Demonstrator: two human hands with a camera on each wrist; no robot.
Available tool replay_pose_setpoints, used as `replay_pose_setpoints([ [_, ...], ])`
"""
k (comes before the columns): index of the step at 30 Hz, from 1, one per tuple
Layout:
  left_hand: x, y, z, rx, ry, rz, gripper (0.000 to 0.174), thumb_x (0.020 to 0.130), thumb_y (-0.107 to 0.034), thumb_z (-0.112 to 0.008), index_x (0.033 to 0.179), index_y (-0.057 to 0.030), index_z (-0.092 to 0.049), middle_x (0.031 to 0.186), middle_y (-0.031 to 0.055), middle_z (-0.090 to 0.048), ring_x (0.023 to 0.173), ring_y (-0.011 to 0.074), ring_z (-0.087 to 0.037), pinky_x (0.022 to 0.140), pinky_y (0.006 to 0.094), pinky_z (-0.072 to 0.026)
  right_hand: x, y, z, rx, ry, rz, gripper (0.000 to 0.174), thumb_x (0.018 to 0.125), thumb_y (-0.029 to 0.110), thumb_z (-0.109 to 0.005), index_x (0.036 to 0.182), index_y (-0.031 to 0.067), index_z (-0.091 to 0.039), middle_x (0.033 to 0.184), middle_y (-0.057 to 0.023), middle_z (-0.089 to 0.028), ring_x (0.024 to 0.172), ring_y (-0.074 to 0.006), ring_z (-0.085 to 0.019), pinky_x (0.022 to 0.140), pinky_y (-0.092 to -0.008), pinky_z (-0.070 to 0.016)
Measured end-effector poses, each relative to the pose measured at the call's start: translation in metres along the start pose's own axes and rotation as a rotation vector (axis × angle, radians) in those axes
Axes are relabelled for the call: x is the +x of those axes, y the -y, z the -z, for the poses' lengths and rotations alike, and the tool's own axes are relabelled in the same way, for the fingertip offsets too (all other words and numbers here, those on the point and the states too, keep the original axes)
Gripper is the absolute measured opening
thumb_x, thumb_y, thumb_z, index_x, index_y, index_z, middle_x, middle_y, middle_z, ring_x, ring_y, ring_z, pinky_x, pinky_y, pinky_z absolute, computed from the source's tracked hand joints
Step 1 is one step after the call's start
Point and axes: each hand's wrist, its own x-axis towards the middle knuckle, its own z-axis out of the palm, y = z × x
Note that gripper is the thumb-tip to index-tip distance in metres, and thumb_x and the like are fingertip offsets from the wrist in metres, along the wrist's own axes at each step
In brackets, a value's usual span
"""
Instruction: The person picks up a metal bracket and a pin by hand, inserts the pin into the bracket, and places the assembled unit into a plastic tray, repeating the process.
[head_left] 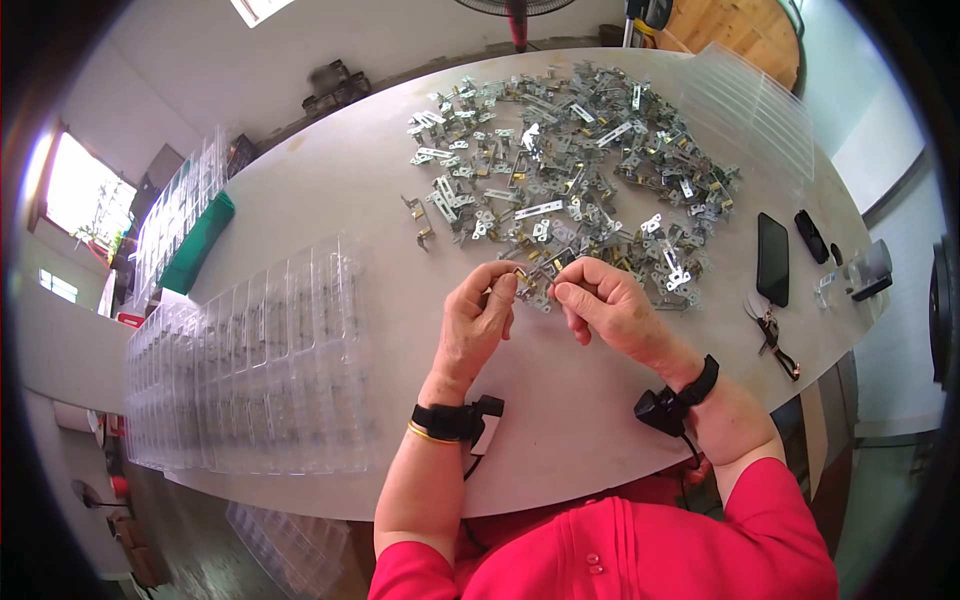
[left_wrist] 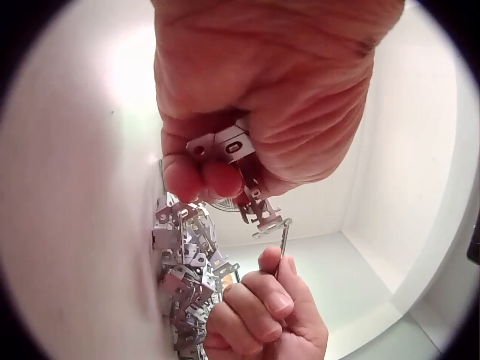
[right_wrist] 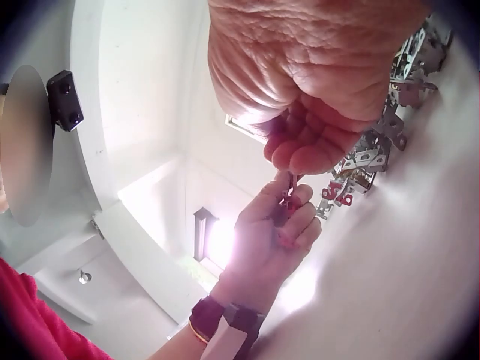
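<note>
My left hand (head_left: pixel 474 325) grips a small metal bracket (left_wrist: pixel 235 145) with holes in its plate; part of it is hidden behind curled fingers in the left wrist view. The bracket's narrow end sticks out past the fingertips. Between thumb and fingers, my right hand (head_left: pixel 617 308) pinches a thin metal strip (left_wrist: pixel 284 238), its tip close to that narrow end. Both hands are over the table, just in front of a large pile of similar metal brackets (head_left: pixel 540 209). In the right wrist view the right hand's own fingers mostly hide the held strip.
Clear plastic compartment trays (head_left: pixel 270 330) lie on the left, with a green-edged box (head_left: pixel 196 243) behind them. Another clear tray (head_left: pixel 752 120) is at the back right. A phone (head_left: pixel 772 260), small cutters (head_left: pixel 766 325) and a clear cup (head_left: pixel 868 268) lie to the right.
</note>
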Motion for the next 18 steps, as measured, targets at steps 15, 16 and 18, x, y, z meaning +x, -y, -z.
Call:
replay_pose_setpoints([
  [15, 0.001, 0.015, -0.002, 0.201, -0.09, -0.212, 0.018, 0.101, -0.008, -0.06, 0.116, -0.0047, -0.068, 0.079, -0.0037, -0.056, 0.059, 0.0024, -0.047, 0.052, 0.0191, -0.0392, -0.002, 0.001, -0.003, 0.042, -0.034, -0.036, 0.016, 0.102, 0.018, -0.058, 0.109, 0.0037, -0.056, 0.073, 0.0008, -0.06, 0.06, -0.0063, -0.055, 0.055, -0.0229, -0.0461],
  [16, 0.001, 0.015, -0.002, 0.204, -0.09, -0.199, 0.018, 0.101, -0.008, -0.06, 0.116, -0.0047, -0.068, 0.079, -0.0037, -0.056, 0.059, 0.0024, -0.047, 0.052, 0.0191, -0.0392, -0.001, 0.0, -0.004, 0.049, -0.047, -0.019, 0.018, 0.103, 0.018, -0.057, 0.112, 0.0034, -0.054, 0.073, 0.0002, -0.06, 0.06, -0.0068, -0.055, 0.054, -0.0235, -0.0463],
  [18, 0.003, 0.013, -0.004, 0.312, -0.077, -0.3, 0.015, 0.098, -0.006, -0.062, 0.111, -0.0044, -0.069, 0.08, -0.0016, -0.057, 0.062, 0.0041, -0.049, 0.055, 0.0207, -0.0405, 0.0, 0.0, -0.004, 0.044, -0.055, -0.026, 0.02, 0.103, 0.018, -0.057, 0.115, 0.0031, -0.052, 0.073, -0.0004, -0.06, 0.06, -0.0073, -0.055, 0.055, -0.024, -0.0467],
])
